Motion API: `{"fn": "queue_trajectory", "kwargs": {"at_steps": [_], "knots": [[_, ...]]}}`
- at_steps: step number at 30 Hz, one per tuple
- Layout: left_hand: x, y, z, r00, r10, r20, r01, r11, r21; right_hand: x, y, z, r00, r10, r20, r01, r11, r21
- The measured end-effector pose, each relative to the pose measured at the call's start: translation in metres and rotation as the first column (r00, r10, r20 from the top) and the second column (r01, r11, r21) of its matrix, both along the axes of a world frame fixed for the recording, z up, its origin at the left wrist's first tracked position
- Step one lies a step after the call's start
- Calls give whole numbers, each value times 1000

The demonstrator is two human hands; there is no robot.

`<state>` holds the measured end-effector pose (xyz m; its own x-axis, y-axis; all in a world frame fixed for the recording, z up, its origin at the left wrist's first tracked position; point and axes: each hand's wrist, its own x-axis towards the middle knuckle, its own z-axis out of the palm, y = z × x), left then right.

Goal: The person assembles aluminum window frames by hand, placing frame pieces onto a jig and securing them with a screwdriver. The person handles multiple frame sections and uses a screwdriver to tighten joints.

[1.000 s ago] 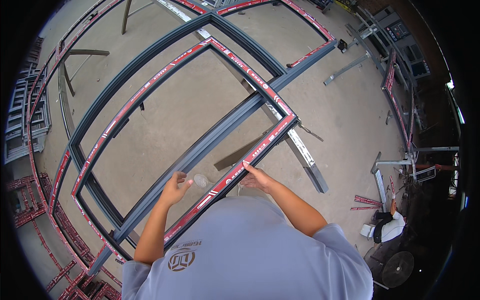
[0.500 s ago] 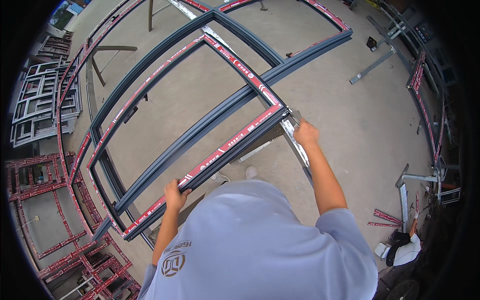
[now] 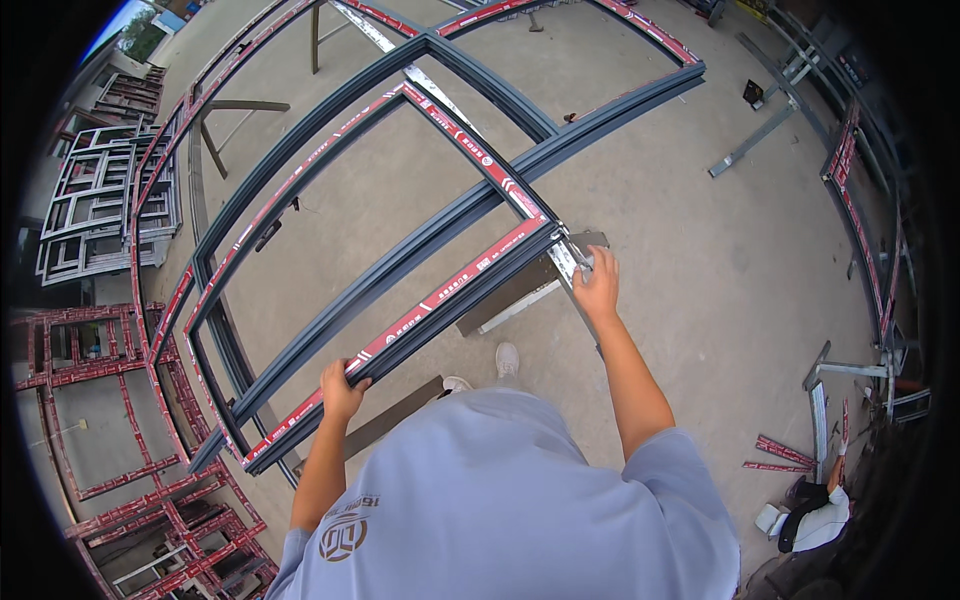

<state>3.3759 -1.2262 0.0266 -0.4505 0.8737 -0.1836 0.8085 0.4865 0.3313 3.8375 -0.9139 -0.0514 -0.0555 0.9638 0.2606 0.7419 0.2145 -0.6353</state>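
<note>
My left hand point(image 3: 342, 392) is closed around the near side of a dark grey window sash point(image 3: 440, 300) whose faces carry red printed protective tape. Just off the sash's right near corner, my right hand point(image 3: 598, 287) has its fingers pinched on a small, metallic-looking piece, too small to make out. The sash lies tilted over a larger dark grey window frame point(image 3: 400, 240), which spreads away to the far left and far right. A pale, scuffed support rail point(image 3: 562, 258) passes beneath the corner, beside my right fingers.
A low brown bench point(image 3: 515, 297) stands under the near corner, close to my shoes point(image 3: 507, 358). Red-taped frames point(image 3: 100, 375) and pale frames point(image 3: 100, 190) are stacked at left. Metal stands point(image 3: 755, 135) line the right. Another person point(image 3: 815, 515) crouches at lower right near red strips point(image 3: 783, 452).
My right hand has drawn slightly back toward me from the sash corner. My left hand keeps its hold. The view has shifted a little, and more of the bench and my shoes shows.
</note>
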Motion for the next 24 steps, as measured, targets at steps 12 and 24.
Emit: {"fn": "queue_trajectory", "kwargs": {"at_steps": [12, 24], "knots": [[24, -103, 13, 942, 256, -218, -208, 953, 221, -175, -177, 80, 580, 815, -14, -777, 558, 293], [-39, -321, -25, 562, 826, -43, -685, 494, 536, -331, -249, 141, 270, 942, -197, -959, 281, 29]]}}
